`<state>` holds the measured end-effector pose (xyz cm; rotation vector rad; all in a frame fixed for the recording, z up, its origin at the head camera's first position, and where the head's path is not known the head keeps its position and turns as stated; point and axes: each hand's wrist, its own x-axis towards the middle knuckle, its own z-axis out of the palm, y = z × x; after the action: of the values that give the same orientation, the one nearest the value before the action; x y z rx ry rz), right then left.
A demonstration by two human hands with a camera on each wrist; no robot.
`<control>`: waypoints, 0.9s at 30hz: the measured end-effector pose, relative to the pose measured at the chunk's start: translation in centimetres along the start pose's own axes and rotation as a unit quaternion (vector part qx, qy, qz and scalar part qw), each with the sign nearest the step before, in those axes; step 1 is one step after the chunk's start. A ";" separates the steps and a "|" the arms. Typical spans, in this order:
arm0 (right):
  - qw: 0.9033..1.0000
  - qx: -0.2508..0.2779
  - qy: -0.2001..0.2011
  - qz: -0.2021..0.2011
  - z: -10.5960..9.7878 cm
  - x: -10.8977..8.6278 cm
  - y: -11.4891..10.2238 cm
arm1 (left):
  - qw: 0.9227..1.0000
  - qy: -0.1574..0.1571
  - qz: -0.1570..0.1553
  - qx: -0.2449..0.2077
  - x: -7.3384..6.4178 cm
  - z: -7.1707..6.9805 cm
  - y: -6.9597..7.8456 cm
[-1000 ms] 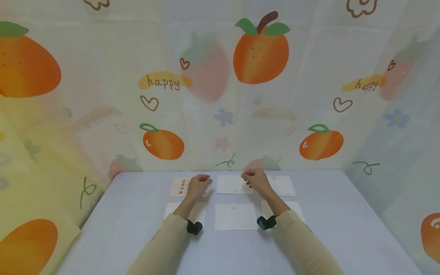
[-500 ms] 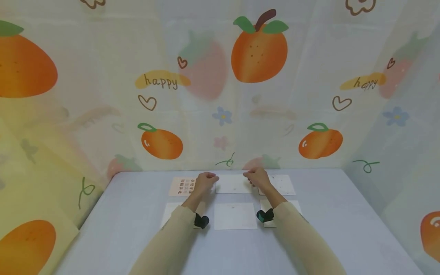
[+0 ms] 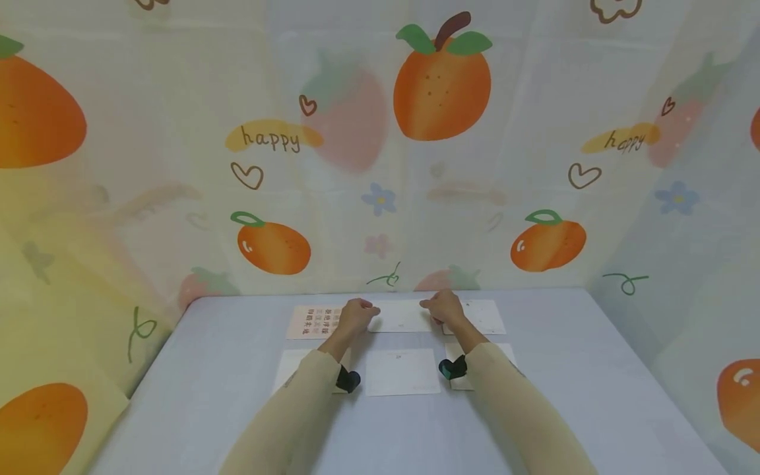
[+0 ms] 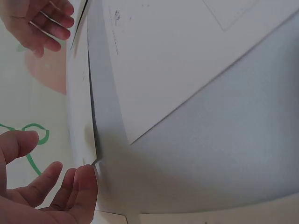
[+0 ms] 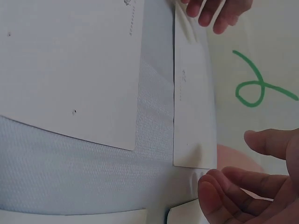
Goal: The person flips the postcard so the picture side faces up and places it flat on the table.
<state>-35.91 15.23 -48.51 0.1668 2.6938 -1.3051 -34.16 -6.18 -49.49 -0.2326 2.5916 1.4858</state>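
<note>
A white card [image 3: 400, 318] lies in the middle of the back row, between the two hands. By its left end is my left hand [image 3: 356, 316], thumb apart from loosely bent fingers; in the left wrist view the fingertips [image 4: 86, 175] are at the card's corner, and I cannot tell if they touch. My right hand [image 3: 444, 308] is by the other end, its fingertips [image 5: 210, 193] close to the corner and its thumb apart. Neither hand holds anything. Left of it lies a card printed with characters [image 3: 315, 321], partly behind the left hand.
Other white cards lie around: one at the back right [image 3: 485, 316], one in the front middle [image 3: 404, 373], and front left [image 3: 291, 363] and front right cards [image 3: 454, 348] partly under the sleeves. A fruit-printed curtain [image 3: 344, 264] rises behind the table [image 3: 380, 435].
My left hand has moved right, to the left end of the back middle card, uncovering more of the printed card. The right hand has barely moved. The head view has turned slightly right.
</note>
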 end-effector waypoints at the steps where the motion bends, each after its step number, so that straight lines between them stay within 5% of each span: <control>1: 1.000 -0.007 0.002 -0.001 0.0 0.0 0.0 | 1.000 0.000 -0.003 0.001 0.0 0.0 0.0; 9: 0.999 -0.048 0.023 0.010 0.5 -0.2 -0.4 | 0.999 -0.005 -0.015 0.028 0.1 0.6 0.4; 17: 0.998 -0.052 0.026 0.028 1.1 -0.1 -0.4 | 0.998 0.020 -0.028 0.059 -0.4 0.6 0.6; 27: 0.997 -0.046 0.045 0.041 1.3 0.0 -0.4 | 0.997 0.007 -0.032 0.067 0.0 0.6 0.4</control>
<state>-35.89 13.95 -49.01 0.3290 2.7827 -1.1747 -34.19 -5.46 -49.42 -0.3072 2.6558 1.2881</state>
